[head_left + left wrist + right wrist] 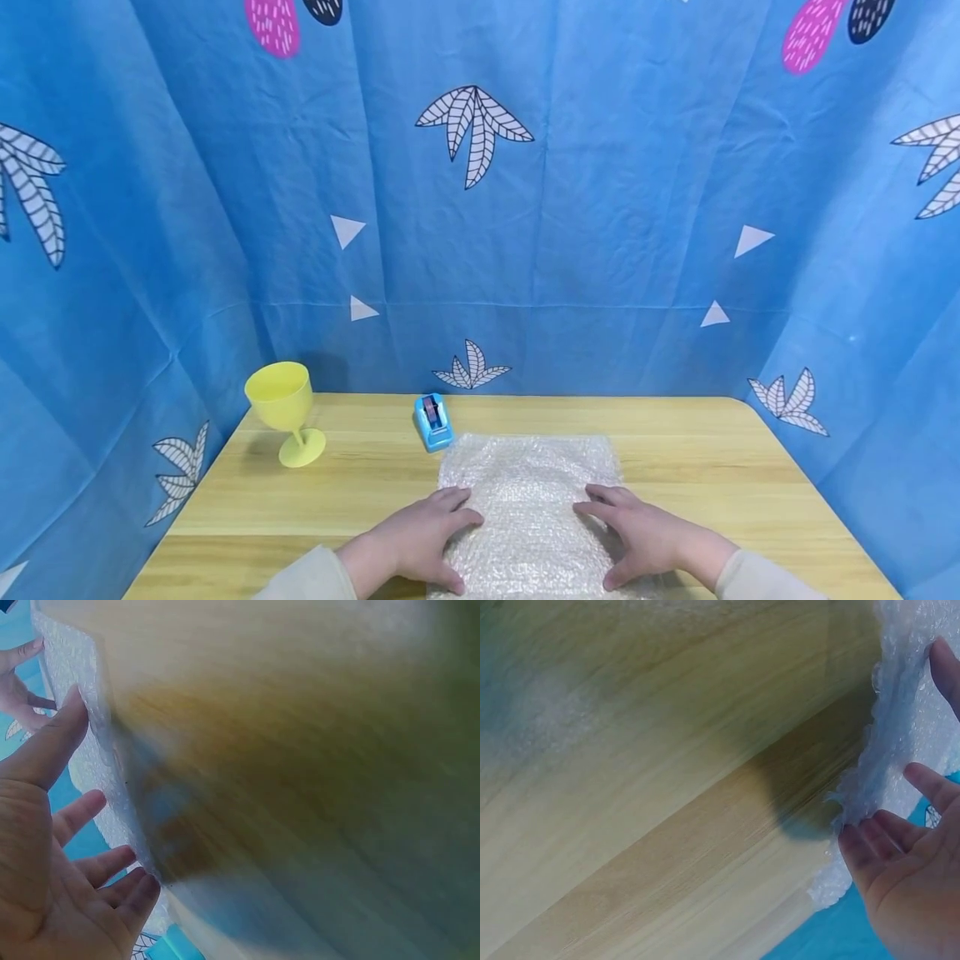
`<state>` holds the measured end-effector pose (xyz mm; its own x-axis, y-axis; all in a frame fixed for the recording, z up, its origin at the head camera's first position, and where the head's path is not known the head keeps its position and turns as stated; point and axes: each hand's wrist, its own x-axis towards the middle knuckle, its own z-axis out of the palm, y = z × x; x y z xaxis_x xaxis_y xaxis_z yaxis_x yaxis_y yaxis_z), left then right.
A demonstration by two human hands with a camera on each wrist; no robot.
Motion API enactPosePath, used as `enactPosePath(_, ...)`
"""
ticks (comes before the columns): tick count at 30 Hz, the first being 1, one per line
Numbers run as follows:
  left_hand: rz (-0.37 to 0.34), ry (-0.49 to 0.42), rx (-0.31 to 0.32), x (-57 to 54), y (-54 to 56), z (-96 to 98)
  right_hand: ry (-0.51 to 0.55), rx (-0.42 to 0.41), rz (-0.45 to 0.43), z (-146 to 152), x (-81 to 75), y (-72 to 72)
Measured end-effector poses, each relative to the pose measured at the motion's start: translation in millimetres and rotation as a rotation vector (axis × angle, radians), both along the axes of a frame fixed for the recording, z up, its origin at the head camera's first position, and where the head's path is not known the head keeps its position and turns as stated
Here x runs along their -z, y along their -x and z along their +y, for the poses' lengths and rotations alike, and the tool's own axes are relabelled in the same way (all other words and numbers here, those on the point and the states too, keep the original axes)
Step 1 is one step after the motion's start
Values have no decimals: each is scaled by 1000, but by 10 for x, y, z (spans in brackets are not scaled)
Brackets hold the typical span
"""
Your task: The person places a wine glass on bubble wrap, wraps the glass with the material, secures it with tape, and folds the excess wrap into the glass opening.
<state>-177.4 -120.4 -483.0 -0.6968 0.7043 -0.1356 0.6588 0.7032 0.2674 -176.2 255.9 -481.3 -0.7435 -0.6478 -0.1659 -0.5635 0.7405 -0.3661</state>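
A sheet of clear bubble wrap (532, 525) lies flat on the wooden table, directly in front of the person. The left hand (420, 537) rests at its left edge with fingers spread, and the right hand (637, 533) mirrors it along the right edge. In the left wrist view the fingertips and thumb of the left hand (82, 855) touch the border of the bubble wrap (97, 757). The right wrist view has the right hand (915, 855) with relaxed fingers at the other border of the bubble wrap (892, 742). Neither hand grips anything.
A yellow plastic goblet (281, 400) stands upright at the table's back left. Just behind the bubble wrap's far left corner sits a blue tape dispenser (433, 423). The wooden table (697, 450) is enclosed by a blue patterned curtain (600, 208) at the back and sides.
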Motion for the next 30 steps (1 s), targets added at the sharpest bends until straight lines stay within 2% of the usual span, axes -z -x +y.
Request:
enactPosePath(6,37,-1,18,17,-20,-34,-3,2,-3,4,-23,-7)
enactPosePath(16,72,-18,49,22,-53,-148,-29,6,55,-32,-21,-45)
enactPosePath(20,108,-33,10,-7,-40,-193,-36,7,62,-37,-16,-49)
enactPosePath(24,192,-40,-38,-55,-27,-245,-46,1,57,-36,-10,-39)
enactPosePath(30,328,-97,-161,-98,4,-339,-43,9,28,-39,-34,-37)
